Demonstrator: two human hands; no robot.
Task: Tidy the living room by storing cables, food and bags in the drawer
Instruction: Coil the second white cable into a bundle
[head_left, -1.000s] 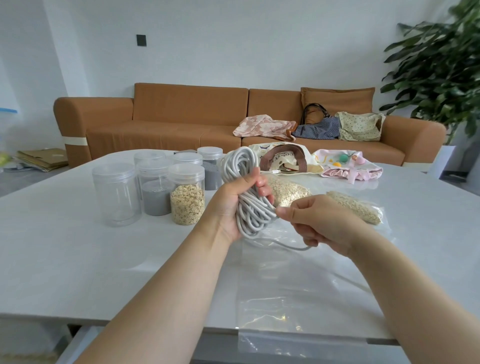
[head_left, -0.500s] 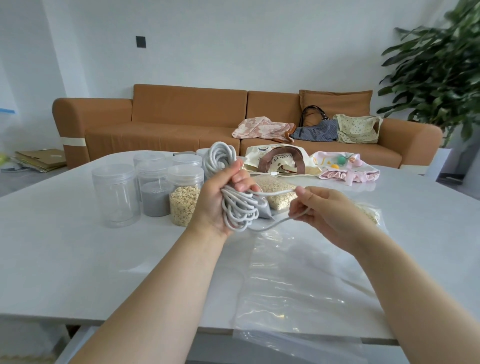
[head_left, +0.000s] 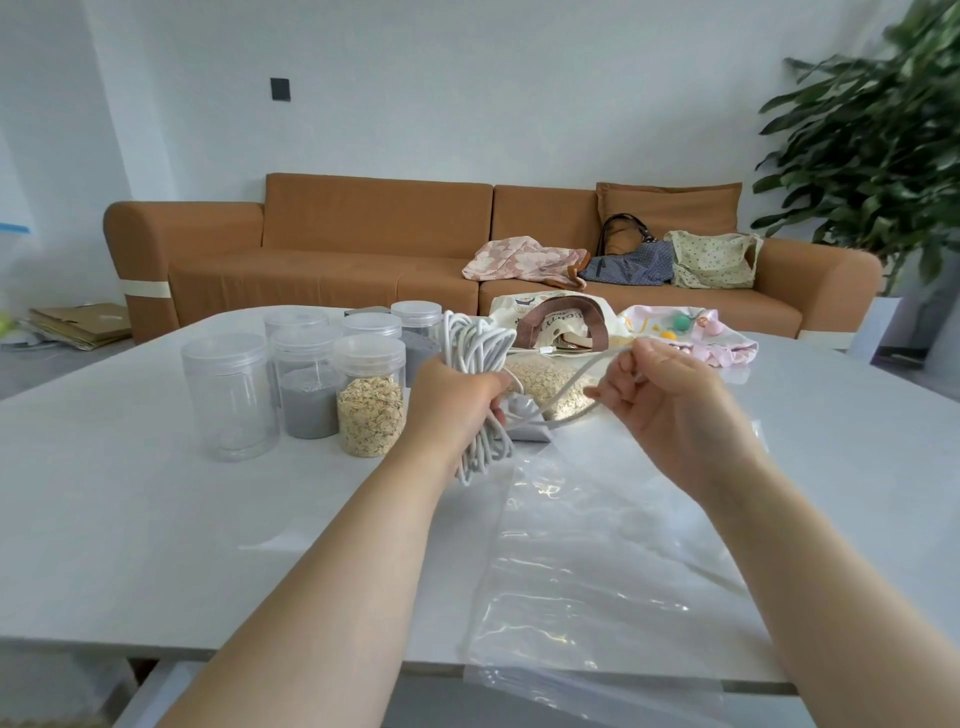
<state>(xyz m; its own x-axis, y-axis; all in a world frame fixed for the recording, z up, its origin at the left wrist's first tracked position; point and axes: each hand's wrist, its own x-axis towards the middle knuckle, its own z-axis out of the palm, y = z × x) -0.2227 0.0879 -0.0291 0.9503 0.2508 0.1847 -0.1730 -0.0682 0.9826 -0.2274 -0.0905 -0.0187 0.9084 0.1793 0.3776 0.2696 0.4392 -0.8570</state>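
My left hand (head_left: 457, 395) grips a coiled bundle of white cable (head_left: 475, 353) above the white table (head_left: 130, 493). The cable's loose end runs to the right, where my right hand (head_left: 660, 405) pinches it between thumb and fingers. A grey adapter block (head_left: 524, 426) hangs under the bundle. A clear plastic bag (head_left: 597, 561) lies flat on the table beneath my hands. Behind them lies a bag of oats (head_left: 545, 376). A cream tote with brown handles (head_left: 556, 322) and a pink pouch (head_left: 691, 332) sit farther back.
Several lidded clear jars stand at the left: an empty one (head_left: 228, 395), one with grey powder (head_left: 306, 384), one with oats (head_left: 370, 397). A brown sofa (head_left: 332, 249) carries three fabric bags (head_left: 634, 260). A large plant (head_left: 872, 145) stands at the right.
My left hand has turned the cable bundle upright and lowered it slightly. My right hand has pulled the loose end out to the right and up, away from the bundle.
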